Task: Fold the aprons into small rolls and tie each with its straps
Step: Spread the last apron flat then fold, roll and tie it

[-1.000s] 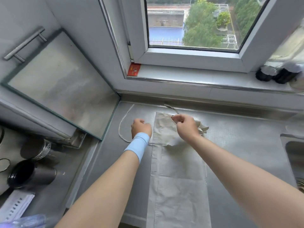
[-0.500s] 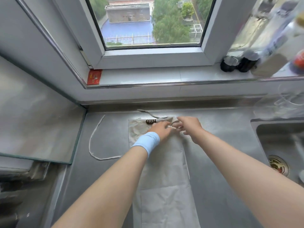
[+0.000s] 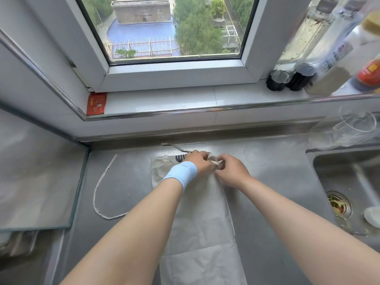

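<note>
A beige apron (image 3: 202, 227) lies folded into a long narrow strip on the steel counter, running from the back wall toward me. My left hand (image 3: 200, 162), with a light blue wristband, and my right hand (image 3: 231, 170) meet at the apron's far end, and both pinch the bunched fabric and strap there. One strap (image 3: 102, 190) trails in a loop on the counter to the left. Another strap end (image 3: 174, 147) lies behind my hands by the back wall.
A glass panel (image 3: 37, 182) covers the stove on the left. A sink (image 3: 349, 188) with a drain sits on the right, with a clear glass jug (image 3: 347, 130) behind it. Bottles (image 3: 320, 58) stand on the windowsill.
My left hand moved right from the counter beside the apron to join my right hand at the far end. The view swung right, bringing the sink into sight.
</note>
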A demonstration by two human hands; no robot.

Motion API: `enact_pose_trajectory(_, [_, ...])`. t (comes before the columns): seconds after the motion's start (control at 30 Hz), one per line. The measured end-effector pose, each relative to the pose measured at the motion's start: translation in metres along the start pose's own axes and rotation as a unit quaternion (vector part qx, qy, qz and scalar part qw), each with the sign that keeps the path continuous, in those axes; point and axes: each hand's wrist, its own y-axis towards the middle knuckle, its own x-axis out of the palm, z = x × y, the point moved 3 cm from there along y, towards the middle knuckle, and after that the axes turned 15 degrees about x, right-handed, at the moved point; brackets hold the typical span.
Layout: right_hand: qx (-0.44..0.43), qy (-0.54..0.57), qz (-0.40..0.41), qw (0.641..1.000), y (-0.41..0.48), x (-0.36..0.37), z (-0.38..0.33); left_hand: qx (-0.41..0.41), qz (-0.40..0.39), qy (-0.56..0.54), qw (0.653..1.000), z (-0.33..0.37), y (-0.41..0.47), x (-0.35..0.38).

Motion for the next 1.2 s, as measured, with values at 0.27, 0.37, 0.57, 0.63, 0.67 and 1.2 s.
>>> enact_pose_trajectory(0.27, [-0.066, 0.036, 0.155, 0.985, 0.007, -0.036, -0.057, -0.018, 0.072, 0.029, 0.997, -0.018, -0.014, -0.005])
enact_pose_trajectory(0.37, [-0.175, 0.070, 0.081, 0.979, 0.005, -0.040, -0.089, -0.034, 0.079, 0.007, 0.996, -0.019, -0.019, -0.010])
enact_pose_trajectory(0.57, [-0.150, 0.103, 0.135, 0.974, 0.003, -0.032, -0.080, -0.068, 0.096, 0.012, 0.993, -0.027, -0.021, -0.016])
enact_pose_trajectory(0.63, [-0.035, 0.068, 0.153, 0.985, 0.006, -0.023, -0.051, -0.064, 0.165, 0.051, 0.983, -0.024, -0.021, -0.023])
enact_pose_trajectory(0.67, [0.023, 0.054, 0.137, 0.989, 0.008, -0.016, -0.036, -0.045, 0.220, 0.047, 0.973, -0.020, -0.024, -0.026])
enact_pose_trajectory(1.2, [0.038, 0.182, 0.009, 0.983, 0.010, 0.022, 0.000, -0.069, 0.112, 0.064, 0.989, 0.001, 0.026, -0.025])
